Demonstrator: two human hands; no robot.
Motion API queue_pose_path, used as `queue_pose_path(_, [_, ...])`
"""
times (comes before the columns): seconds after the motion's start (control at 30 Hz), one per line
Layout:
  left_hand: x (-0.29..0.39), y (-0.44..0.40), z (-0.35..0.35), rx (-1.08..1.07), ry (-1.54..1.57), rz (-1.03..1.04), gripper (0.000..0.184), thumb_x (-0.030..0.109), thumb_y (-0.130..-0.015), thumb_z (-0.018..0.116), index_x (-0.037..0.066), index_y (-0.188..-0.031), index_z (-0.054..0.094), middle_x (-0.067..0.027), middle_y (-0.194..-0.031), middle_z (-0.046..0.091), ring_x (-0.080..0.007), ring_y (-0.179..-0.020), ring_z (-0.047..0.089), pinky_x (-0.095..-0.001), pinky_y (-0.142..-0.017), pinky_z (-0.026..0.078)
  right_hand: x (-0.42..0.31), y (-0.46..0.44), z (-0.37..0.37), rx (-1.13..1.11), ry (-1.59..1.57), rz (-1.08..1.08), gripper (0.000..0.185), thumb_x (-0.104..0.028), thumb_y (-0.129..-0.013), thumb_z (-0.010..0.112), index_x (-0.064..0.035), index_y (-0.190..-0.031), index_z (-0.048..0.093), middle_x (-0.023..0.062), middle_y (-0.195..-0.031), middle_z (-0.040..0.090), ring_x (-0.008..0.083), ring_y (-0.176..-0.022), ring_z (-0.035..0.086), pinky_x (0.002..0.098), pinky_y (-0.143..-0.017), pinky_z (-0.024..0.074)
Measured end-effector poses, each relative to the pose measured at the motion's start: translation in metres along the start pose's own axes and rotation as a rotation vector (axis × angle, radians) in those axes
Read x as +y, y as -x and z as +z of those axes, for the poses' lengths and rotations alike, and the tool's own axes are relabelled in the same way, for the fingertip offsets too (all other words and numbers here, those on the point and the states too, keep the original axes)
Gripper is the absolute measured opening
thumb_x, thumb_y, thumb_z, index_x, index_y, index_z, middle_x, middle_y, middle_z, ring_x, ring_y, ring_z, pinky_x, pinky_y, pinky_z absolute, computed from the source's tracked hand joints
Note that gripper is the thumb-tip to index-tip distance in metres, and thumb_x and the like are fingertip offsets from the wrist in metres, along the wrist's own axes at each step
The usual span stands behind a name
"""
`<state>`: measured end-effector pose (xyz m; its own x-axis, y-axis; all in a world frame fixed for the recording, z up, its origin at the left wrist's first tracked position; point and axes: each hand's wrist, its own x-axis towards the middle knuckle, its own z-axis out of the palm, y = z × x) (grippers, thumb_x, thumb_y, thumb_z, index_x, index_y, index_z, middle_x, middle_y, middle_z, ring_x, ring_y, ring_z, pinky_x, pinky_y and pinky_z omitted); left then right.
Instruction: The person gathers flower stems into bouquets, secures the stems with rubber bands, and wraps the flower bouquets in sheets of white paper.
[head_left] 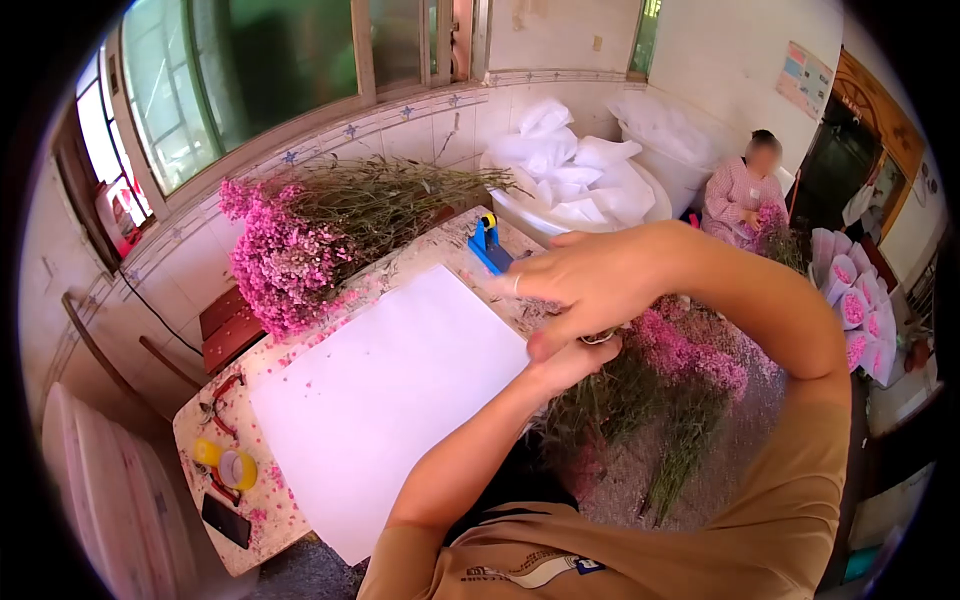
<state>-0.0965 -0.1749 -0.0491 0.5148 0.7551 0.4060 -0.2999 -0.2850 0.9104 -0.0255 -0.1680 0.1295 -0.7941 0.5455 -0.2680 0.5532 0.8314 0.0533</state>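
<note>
My left hand (575, 366) is closed near the table's right edge, its fingers curled round something small that I cannot make out. Just above it, my right hand (590, 280) reaches across with fingers stretched out and apart, its fingertips close to a blue tape dispenser (489, 248) with a yellow roll. Pink flowers (690, 355) and green stems (680, 440) lie to the right of my hands; whether my left hand touches them is hidden. A large white sheet (390, 400) lies flat on the table, left of my hands, with a few petals on it.
Another flower bunch (290, 250) lies at the table's (190, 420) back. Pliers (222, 405), yellow tape (238, 468) and a phone (226, 520) sit at left. Beyond are a tub (655, 195) of white wrapping, a seated person (740, 195) holding flowers, and wrapped bouquets (853, 305).
</note>
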Motion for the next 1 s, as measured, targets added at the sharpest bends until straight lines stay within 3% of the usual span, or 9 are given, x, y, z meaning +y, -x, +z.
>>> queue_pose_path(0.1, [0.020, 0.005, -0.007, -0.018, 0.128, -0.088, 0.023, -0.004, -0.084, 0.066, 0.004, -0.105, 0.062, -0.0023, -0.071, 0.057, -0.0125, -0.055, 0.051, -0.0280, -0.050, 0.040, 0.000, 0.015, -0.033, 0.014, -0.331, 0.088, 0.089, -0.063, -0.094, 0.058, 0.0020, -0.152, 0.040, 0.0238, -0.139, 0.058, 0.0348, -0.129, 0.056, 0.0438, -0.107, 0.0434])
queue_pose_path(0.2, [0.022, 0.007, -0.008, -0.049, 0.267, -0.091, 0.022, -0.001, -0.083, 0.068, 0.004, -0.103, 0.062, -0.0030, -0.067, 0.056, -0.0112, -0.051, 0.048, -0.0280, -0.048, 0.037, 0.011, 0.029, -0.025, 0.387, -0.516, -0.029, 0.094, -0.061, -0.092, 0.065, -0.0033, -0.158, 0.032, 0.0225, -0.145, 0.055, 0.0316, -0.136, 0.053, 0.0410, -0.110, 0.0436])
queue_pose_path(0.33, [0.013, 0.012, -0.020, -0.090, 0.462, -0.128, 0.026, 0.010, -0.077, 0.072, -0.001, -0.097, 0.059, -0.0051, -0.061, 0.052, -0.0134, -0.049, 0.046, -0.0296, -0.047, 0.035, 0.014, 0.025, 0.016, 0.139, -0.976, -0.159, 0.102, -0.030, -0.079, 0.089, 0.0011, -0.156, 0.031, 0.0186, -0.143, 0.057, 0.0273, -0.134, 0.054, 0.0400, -0.111, 0.0434])
queue_pose_path(0.53, [0.012, 0.010, -0.033, -0.386, 0.460, -0.200, 0.030, 0.015, -0.073, 0.075, -0.001, -0.096, 0.064, -0.0058, -0.070, 0.057, -0.0151, -0.056, 0.050, -0.0288, -0.052, 0.038, 0.020, 0.007, 0.075, 0.271, -1.463, -0.277, 0.060, -0.016, -0.078, 0.086, 0.0089, -0.127, 0.061, 0.0167, -0.124, 0.067, 0.0189, -0.116, 0.061, 0.0331, -0.102, 0.0474])
queue_pose_path(0.57, [0.011, 0.005, -0.037, -0.383, 0.456, -0.198, 0.030, 0.015, -0.073, 0.075, -0.001, -0.096, 0.064, -0.0058, -0.070, 0.057, -0.0151, -0.056, 0.050, -0.0288, -0.052, 0.038, 0.014, 0.009, 0.067, 0.241, -1.396, -0.187, 0.036, -0.017, -0.083, 0.080, 0.0061, -0.107, 0.069, 0.0140, -0.104, 0.073, 0.0154, -0.098, 0.065, 0.0303, -0.088, 0.0514])
queue_pose_path(0.7, [0.006, 0.005, -0.034, -0.353, 0.447, -0.122, 0.025, 0.009, -0.080, 0.076, -0.004, -0.100, 0.068, -0.0085, -0.077, 0.064, -0.0199, -0.068, 0.063, -0.0331, -0.062, 0.051, 0.009, -0.004, 0.072, 0.393, -1.214, -0.053, 0.021, -0.022, -0.090, 0.074, -0.0015, -0.088, 0.068, 0.0079, -0.080, 0.074, 0.0096, -0.073, 0.065, 0.0281, -0.069, 0.0525])
queue_pose_path(0.8, [0.002, 0.013, -0.022, -0.125, 0.585, -0.069, 0.017, 0.005, -0.086, 0.078, -0.002, -0.099, 0.069, -0.0094, -0.085, 0.069, -0.0230, -0.080, 0.071, -0.0357, -0.072, 0.059, 0.009, -0.004, 0.065, 0.398, -1.000, 0.071, 0.022, -0.017, -0.094, 0.071, 0.0001, -0.087, 0.059, 0.0151, -0.091, 0.076, 0.0158, -0.091, 0.071, 0.0307, -0.081, 0.0555])
queue_pose_path(0.87, [0.002, 0.020, -0.010, 0.110, 0.447, -0.178, 0.025, 0.009, -0.087, 0.079, -0.001, -0.105, 0.065, -0.0088, -0.081, 0.065, -0.0226, -0.074, 0.067, -0.0355, -0.064, 0.053, 0.013, -0.010, 0.075, 0.447, -1.071, 0.057, 0.021, -0.016, -0.094, 0.071, 0.0003, -0.088, 0.058, 0.0106, -0.084, 0.075, 0.0140, -0.086, 0.070, 0.0302, -0.078, 0.0559])
queue_pose_path(1.0, [0.003, 0.015, -0.002, 0.154, 0.598, -0.208, 0.012, 0.011, -0.095, 0.072, 0.003, -0.099, 0.064, -0.0022, -0.068, 0.053, -0.0130, -0.047, 0.042, -0.0323, -0.048, 0.036, 0.026, 0.001, 0.058, 0.265, -0.859, 0.078, 0.028, -0.013, -0.094, 0.069, 0.0007, -0.116, 0.059, 0.0137, -0.117, 0.069, 0.0149, -0.097, 0.069, 0.0314, -0.085, 0.0556])
